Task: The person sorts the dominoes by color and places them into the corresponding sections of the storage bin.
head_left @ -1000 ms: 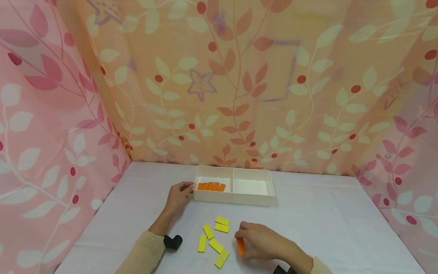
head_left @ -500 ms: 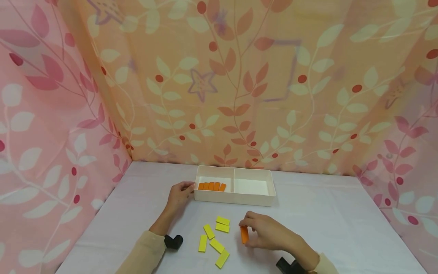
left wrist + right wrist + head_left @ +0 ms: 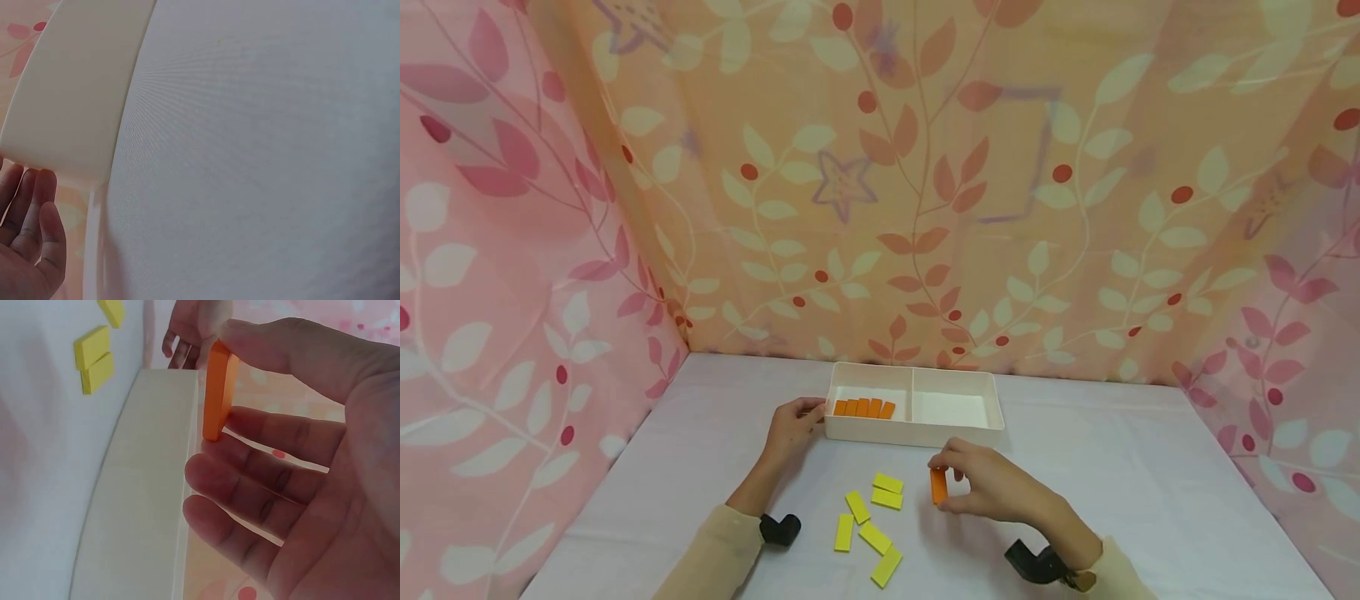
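My right hand (image 3: 992, 483) pinches an orange domino-like block (image 3: 938, 486) by its ends, thumb at one and fingertips at the other. In the right wrist view this block (image 3: 218, 390) is held on edge above the table, in front of the tray. A cream two-compartment tray (image 3: 917, 433) stands near the back of the table. Several orange blocks (image 3: 863, 408) stand in a row along the front of its left compartment. My left hand (image 3: 790, 433) is at the tray's left end; in the left wrist view its extended fingertips (image 3: 45, 181) touch the end wall.
Several yellow blocks (image 3: 874, 538) lie scattered on the white tablecloth (image 3: 1112, 467), left of the right hand. A dark strap mount sits on each wrist. Patterned curtains (image 3: 925, 183) close off the back and both sides.
My right hand has carried the orange block forward, away from the body and slightly right, toward the tray. The left hand, the tray and the yellow blocks have stayed put.
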The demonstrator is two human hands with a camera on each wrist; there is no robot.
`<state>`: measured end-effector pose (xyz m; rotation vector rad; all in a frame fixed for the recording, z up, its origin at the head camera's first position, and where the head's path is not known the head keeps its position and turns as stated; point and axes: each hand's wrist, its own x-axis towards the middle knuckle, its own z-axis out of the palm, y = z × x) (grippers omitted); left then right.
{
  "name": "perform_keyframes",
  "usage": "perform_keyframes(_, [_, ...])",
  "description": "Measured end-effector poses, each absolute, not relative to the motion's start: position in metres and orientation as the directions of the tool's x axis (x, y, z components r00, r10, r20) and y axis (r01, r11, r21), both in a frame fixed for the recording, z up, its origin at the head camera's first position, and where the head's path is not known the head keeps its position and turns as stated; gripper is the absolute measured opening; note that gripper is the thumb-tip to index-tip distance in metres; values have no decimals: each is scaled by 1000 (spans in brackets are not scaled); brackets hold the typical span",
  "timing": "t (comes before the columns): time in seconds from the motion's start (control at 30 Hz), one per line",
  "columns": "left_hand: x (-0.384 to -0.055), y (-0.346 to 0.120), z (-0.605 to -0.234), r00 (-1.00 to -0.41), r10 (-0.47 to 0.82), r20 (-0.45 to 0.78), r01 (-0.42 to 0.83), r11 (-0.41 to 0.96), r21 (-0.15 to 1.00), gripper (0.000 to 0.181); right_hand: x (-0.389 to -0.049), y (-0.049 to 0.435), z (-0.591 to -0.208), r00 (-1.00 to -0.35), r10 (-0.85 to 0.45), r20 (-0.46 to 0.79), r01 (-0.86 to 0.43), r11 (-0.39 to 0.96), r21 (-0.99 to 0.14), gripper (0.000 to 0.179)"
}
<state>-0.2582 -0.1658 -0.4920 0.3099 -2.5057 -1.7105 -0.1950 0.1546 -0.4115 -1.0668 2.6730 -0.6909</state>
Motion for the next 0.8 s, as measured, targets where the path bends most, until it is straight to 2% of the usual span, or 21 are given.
perform_keyframes(0.4, [-258,-165,-492,-976,-215,-36,-112,353,929,28,-217,153,-407,-721,-692,38,-613,612,-499,33])
perform_keyframes(0.8, [-258,-166,-491,-976,-215,-40,-115,347,931,28,-231,145,-392,-726,-683,82,-637,623,-454,36])
